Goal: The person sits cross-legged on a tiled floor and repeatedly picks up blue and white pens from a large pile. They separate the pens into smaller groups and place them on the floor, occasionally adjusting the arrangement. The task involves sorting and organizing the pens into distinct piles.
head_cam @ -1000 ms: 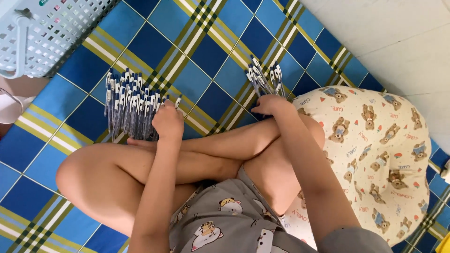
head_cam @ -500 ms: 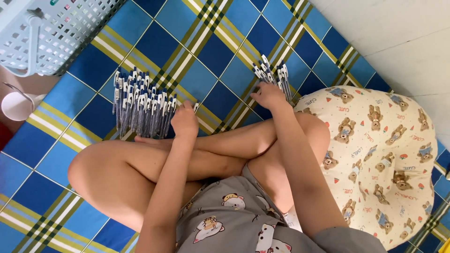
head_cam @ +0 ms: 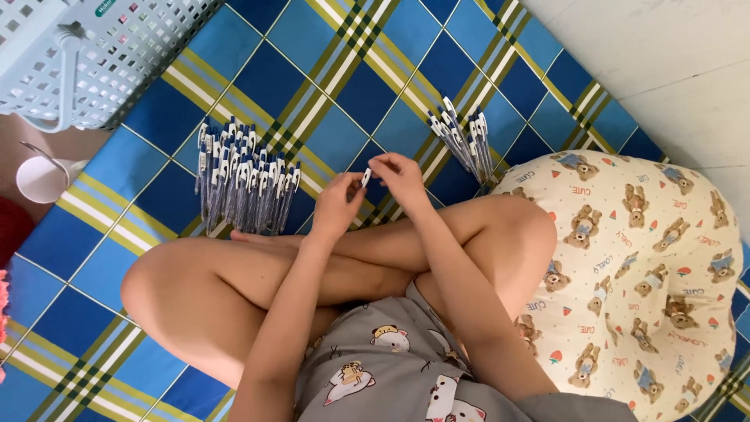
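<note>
One pen [head_cam: 366, 177] is pinched between the left hand [head_cam: 337, 205] and right hand [head_cam: 402, 181], seemingly being assembled. A large pile of pens [head_cam: 244, 187] lies by the left hand and a smaller bundle [head_cam: 461, 141] by the right, so much of the handling appears done.

Bright, even daylight; soft shadows
</note>
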